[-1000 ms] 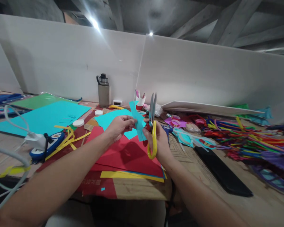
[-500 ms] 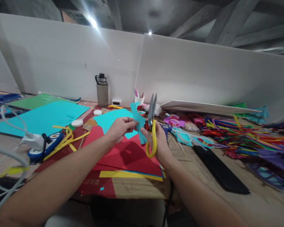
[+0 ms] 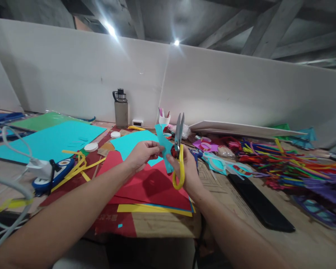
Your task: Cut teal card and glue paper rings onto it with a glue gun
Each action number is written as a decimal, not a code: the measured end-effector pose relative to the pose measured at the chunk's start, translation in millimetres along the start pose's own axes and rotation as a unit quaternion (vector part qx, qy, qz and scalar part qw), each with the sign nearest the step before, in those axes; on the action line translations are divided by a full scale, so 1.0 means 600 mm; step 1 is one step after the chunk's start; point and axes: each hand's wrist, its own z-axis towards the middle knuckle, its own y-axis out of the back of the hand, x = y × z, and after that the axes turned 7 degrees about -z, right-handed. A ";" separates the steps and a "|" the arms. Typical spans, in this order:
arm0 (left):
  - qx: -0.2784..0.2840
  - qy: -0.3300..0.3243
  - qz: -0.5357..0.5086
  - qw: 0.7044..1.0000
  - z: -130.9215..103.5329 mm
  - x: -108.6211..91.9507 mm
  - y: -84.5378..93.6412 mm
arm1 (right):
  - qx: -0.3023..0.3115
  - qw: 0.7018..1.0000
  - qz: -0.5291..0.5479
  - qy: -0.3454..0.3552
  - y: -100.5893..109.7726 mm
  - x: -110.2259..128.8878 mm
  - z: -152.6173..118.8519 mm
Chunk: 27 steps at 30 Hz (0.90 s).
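My left hand (image 3: pixel 145 154) pinches the edge of a narrow piece of turquoise paper (image 3: pixel 162 139) between thumb and fingers. Scissors (image 3: pixel 182 170) with yellow handles are gripped in my right hand (image 3: pixel 189 170), blades upward and slightly apart. My right thumb also touches the lower part of the paper piece. Both hands are raised above red paper sheets (image 3: pixel 145 186). Beyond them lies a larger turquoise sheet (image 3: pixel 128 144), partly behind my left hand. Yellow paper (image 3: pixel 154 210) shows under the red sheets' front edge.
A bottle (image 3: pixel 121 112) and a white cup of pens (image 3: pixel 164 119) stand at the back. To the right are a black slab-shaped object (image 3: pixel 260 203) and heaped colourful pipe cleaners (image 3: pixel 291 160). Leftward lie a big turquoise sheet (image 3: pixel 53 140), yellow strips (image 3: pixel 75 168) and a white plug (image 3: pixel 39 168) with cables.
Hands, paper piece and scissors keep almost the same pose. The whole view has shifted slightly, so the things appear a little lower.
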 end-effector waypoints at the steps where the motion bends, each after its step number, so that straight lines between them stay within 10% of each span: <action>1: 0.001 0.001 0.000 1.000 0.000 0.000 0.000 | -0.001 1.000 -0.001 0.000 0.000 0.000 0.000; 27: 0.004 0.054 0.058 0.997 0.003 0.001 0.010 | 0.009 1.000 0.022 -0.008 0.000 -0.009 0.005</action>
